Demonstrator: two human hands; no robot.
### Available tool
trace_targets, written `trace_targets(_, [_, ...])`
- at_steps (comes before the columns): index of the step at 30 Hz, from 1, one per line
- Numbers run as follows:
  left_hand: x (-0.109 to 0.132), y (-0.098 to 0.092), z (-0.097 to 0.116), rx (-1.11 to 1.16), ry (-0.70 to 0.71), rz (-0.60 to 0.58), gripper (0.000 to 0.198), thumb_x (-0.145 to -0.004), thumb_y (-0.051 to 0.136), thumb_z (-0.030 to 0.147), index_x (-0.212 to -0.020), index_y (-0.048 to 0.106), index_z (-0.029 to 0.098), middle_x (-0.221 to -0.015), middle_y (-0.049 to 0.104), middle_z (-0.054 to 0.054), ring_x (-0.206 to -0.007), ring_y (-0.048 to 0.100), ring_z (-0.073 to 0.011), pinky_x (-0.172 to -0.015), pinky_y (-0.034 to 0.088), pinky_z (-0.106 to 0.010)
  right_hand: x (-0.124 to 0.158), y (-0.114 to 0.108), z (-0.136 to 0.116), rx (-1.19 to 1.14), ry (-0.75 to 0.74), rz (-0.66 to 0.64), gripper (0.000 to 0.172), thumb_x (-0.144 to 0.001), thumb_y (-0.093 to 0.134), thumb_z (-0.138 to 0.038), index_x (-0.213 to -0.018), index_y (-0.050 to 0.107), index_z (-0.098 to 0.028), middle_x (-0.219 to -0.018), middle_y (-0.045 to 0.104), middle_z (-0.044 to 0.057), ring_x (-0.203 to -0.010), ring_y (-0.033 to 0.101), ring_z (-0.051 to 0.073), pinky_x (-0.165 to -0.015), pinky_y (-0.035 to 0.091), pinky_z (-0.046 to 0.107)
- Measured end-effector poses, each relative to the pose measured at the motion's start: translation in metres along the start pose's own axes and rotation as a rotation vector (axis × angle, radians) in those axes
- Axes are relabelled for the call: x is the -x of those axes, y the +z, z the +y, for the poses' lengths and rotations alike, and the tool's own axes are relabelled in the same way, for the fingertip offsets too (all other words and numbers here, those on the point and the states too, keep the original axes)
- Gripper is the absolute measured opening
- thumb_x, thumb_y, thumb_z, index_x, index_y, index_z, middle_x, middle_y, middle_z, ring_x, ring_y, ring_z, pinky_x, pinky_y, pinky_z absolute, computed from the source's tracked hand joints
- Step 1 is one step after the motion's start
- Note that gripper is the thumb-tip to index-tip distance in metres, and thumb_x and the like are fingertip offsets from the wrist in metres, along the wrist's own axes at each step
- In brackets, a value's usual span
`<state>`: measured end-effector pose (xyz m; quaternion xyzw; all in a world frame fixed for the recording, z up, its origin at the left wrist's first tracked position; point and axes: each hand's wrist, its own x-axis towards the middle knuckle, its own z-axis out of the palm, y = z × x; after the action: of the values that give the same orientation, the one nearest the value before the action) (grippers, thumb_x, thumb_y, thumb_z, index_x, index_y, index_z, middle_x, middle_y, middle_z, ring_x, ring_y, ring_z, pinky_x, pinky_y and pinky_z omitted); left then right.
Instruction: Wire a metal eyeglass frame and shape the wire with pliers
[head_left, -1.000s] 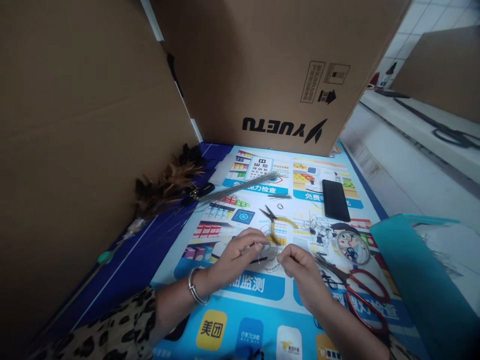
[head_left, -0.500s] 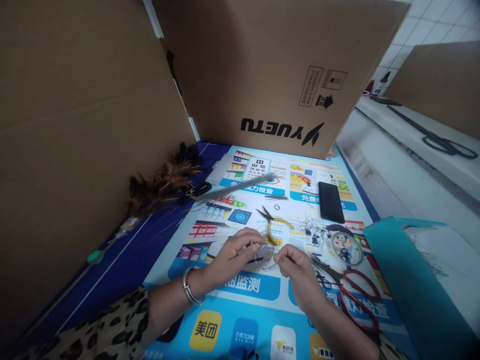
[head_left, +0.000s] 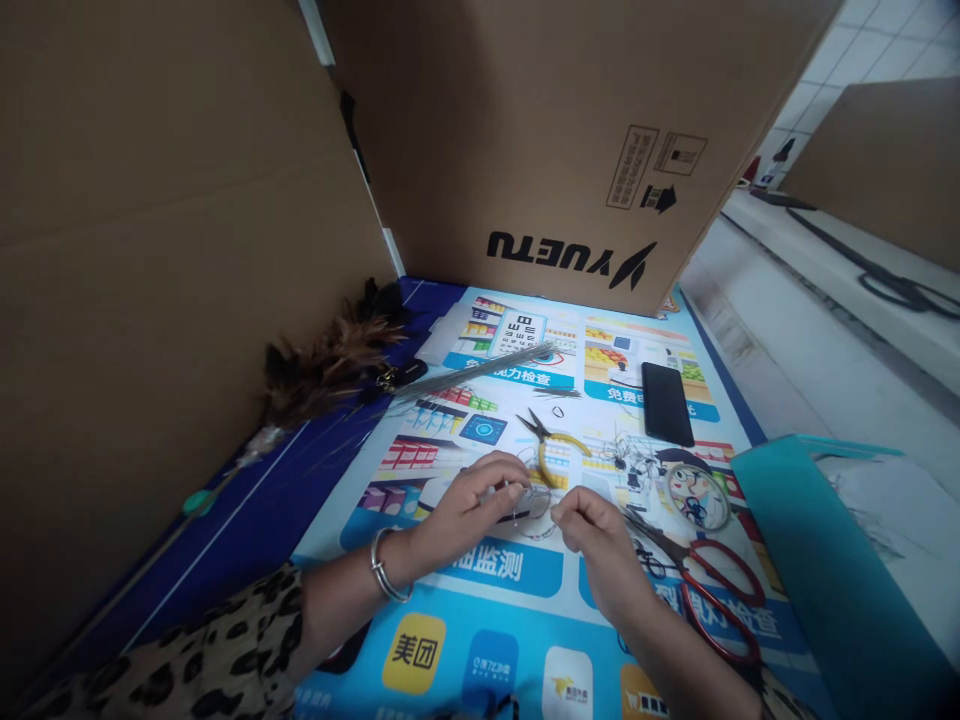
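My left hand (head_left: 484, 492) is closed in a pinch on a thin wire (head_left: 537, 497), which bends in a loop between my two hands. Close on its right, my right hand (head_left: 592, 525) has thumb and finger pressed together at the wire's other side; the tip it grips is too fine to make out fully. Just beyond both hands lie yellow-handled pliers (head_left: 559, 450) with their jaws apart. Red-handled scissors (head_left: 720, 585) rest beside my right forearm. A small dark ring (head_left: 557, 411) lies past the pliers.
A bundle of thin wires (head_left: 480, 372) lies across the printed mat (head_left: 525, 640). To the right are a black phone (head_left: 667, 405), a round clear dish (head_left: 697, 497), tangled dark bits (head_left: 626, 460) and a teal box (head_left: 817, 540). Feathers (head_left: 330, 350) lie left; cardboard (head_left: 570, 130) stands behind.
The view has shifted slightly, so everything sits a little further right. Both hands keep nearly the same pose around the wire.
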<state>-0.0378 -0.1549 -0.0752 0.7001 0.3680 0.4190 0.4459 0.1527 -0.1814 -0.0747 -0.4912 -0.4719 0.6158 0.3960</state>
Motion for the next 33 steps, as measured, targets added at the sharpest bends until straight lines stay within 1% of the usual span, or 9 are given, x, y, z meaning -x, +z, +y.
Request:
trace_targets(5, [0.0000,0.0005,-0.0012,0.004,0.014,0.004,0.019,-0.089,0.045,0.026,-0.092,0.061,0.016,-0.098,0.058,-0.009,-0.094,0.053,-0.0187,-0.084,0.043,-0.033,-0.0001,0.0002,0.0006,0.001,0.002,0.019,0.021,-0.080,0.054,-0.031,-0.064,0.048,-0.019,-0.055,0.033,-0.005,-0.052,0.028,0.010,-0.051,0.024,0.024])
trace_targets(10, [-0.0005,0.0007,-0.0009,0.016,0.008,-0.011,0.021,-0.089,0.044,0.028,-0.092,0.061,0.015,-0.093,0.059,-0.009,-0.090,0.053,-0.0183,-0.082,0.043,-0.032,-0.0010,-0.0010,-0.0001,0.008,0.009,-0.011,0.019,-0.080,0.055,-0.030,-0.066,0.050,-0.019,-0.054,0.032,-0.006,-0.052,0.027,0.010,-0.050,0.023,0.024])
trace_targets(14, [-0.0007,0.0007,0.0003,0.057,-0.031,-0.026,0.023,-0.090,0.043,0.029,-0.089,0.060,0.014,-0.085,0.058,-0.007,-0.082,0.053,-0.0166,-0.076,0.043,-0.030,-0.0012,-0.0017,-0.0002,0.012,0.015,-0.032,0.019,-0.080,0.054,-0.029,-0.065,0.049,-0.019,-0.055,0.033,-0.006,-0.052,0.027,0.010,-0.050,0.023,0.024])
trace_targets(19, [0.0003,0.0007,0.0010,0.089,-0.084,-0.025,0.023,-0.090,0.042,0.031,-0.088,0.059,0.014,-0.084,0.057,-0.006,-0.079,0.052,-0.0158,-0.073,0.042,-0.028,-0.0014,-0.0022,0.0005,0.025,0.012,-0.024,0.019,-0.079,0.055,-0.029,-0.065,0.050,-0.018,-0.055,0.034,-0.006,-0.052,0.028,0.010,-0.050,0.023,0.024])
trace_targets(23, [0.0011,0.0006,0.0003,0.110,-0.117,0.004,0.023,-0.090,0.041,0.030,-0.086,0.057,0.014,-0.082,0.055,-0.005,-0.077,0.050,-0.0147,-0.072,0.041,-0.027,-0.0012,-0.0029,0.0007,0.020,0.017,-0.026,0.019,-0.080,0.055,-0.029,-0.065,0.050,-0.018,-0.054,0.033,-0.006,-0.052,0.028,0.010,-0.050,0.022,0.024])
trace_targets(28, [0.0010,0.0003,-0.0008,0.120,-0.161,0.013,0.021,-0.089,0.045,0.030,-0.079,0.054,0.014,-0.076,0.052,-0.002,-0.073,0.048,-0.0133,-0.069,0.039,-0.025,-0.0020,-0.0032,0.0012,0.002,0.019,-0.037,0.021,-0.081,0.055,-0.029,-0.065,0.048,-0.019,-0.055,0.033,-0.006,-0.052,0.028,0.009,-0.050,0.022,0.025])
trace_targets(30, [0.0011,0.0004,-0.0017,0.123,-0.177,0.024,0.022,-0.089,0.045,0.030,-0.078,0.054,0.014,-0.074,0.050,-0.001,-0.070,0.046,-0.0127,-0.066,0.038,-0.025,-0.0028,-0.0029,0.0022,-0.021,0.028,-0.025,0.022,-0.081,0.056,-0.030,-0.063,0.047,-0.019,-0.055,0.033,-0.006,-0.052,0.027,0.009,-0.050,0.022,0.025])
trace_targets(33, [0.0018,0.0008,-0.0032,0.129,-0.200,0.041,0.022,-0.088,0.045,0.031,-0.077,0.053,0.014,-0.073,0.050,-0.001,-0.069,0.045,-0.0121,-0.065,0.037,-0.024,-0.0037,-0.0020,0.0045,-0.085,0.046,0.038,0.022,-0.081,0.057,-0.030,-0.064,0.048,-0.019,-0.053,0.032,-0.006,-0.051,0.026,0.009,-0.050,0.021,0.025])
